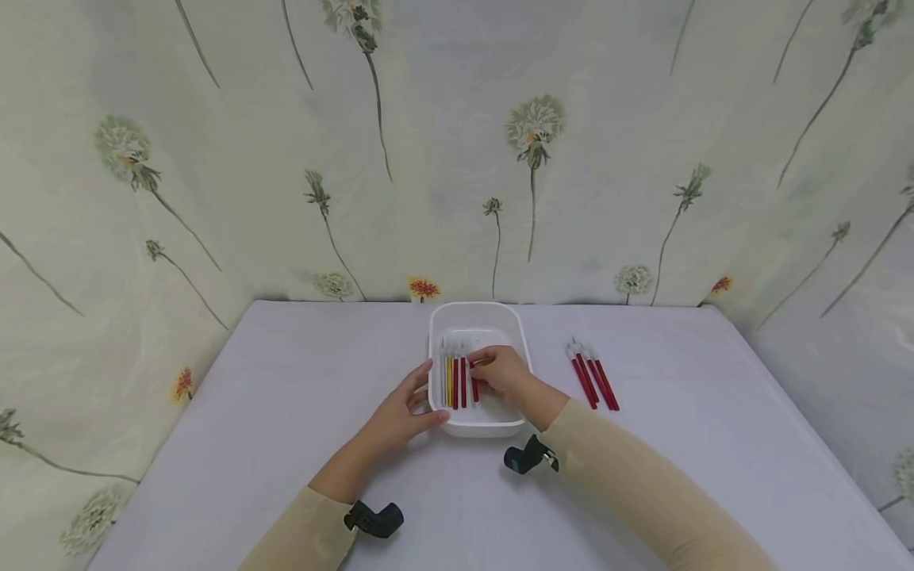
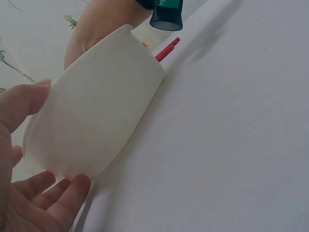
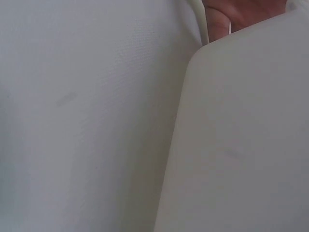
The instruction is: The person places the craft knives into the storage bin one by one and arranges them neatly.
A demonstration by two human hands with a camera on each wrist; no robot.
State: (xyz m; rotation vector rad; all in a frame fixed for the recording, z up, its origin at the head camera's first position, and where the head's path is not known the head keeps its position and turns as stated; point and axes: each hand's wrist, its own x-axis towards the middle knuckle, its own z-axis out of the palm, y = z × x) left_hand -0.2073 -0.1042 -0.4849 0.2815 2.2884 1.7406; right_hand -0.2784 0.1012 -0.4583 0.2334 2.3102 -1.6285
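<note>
No text is legible, the faint marks [image 2: 169, 3] on the dark wrist camera [image 2: 166, 20] being too small to read.

A free gap runs between the tray [image 1: 489, 429] and red pens [image 1: 596, 373] — the right arm [image 1: 607, 452] bars its near end.

Both sleeves are plain beige: the left sleeve [image 1: 303, 531] and the right sleeve [image 1: 643, 484] reach the wrists, leaving the left hand [image 1: 396, 414] and right hand [image 1: 503, 374] bare. A dark angled camera sits at each wrist — the left wrist camera [image 1: 374, 520] stubby and rounded, the right wrist camera [image 2: 166, 20] flaring to a round end, its green panel [image 2: 169, 3] bearing pale markings.
</note>
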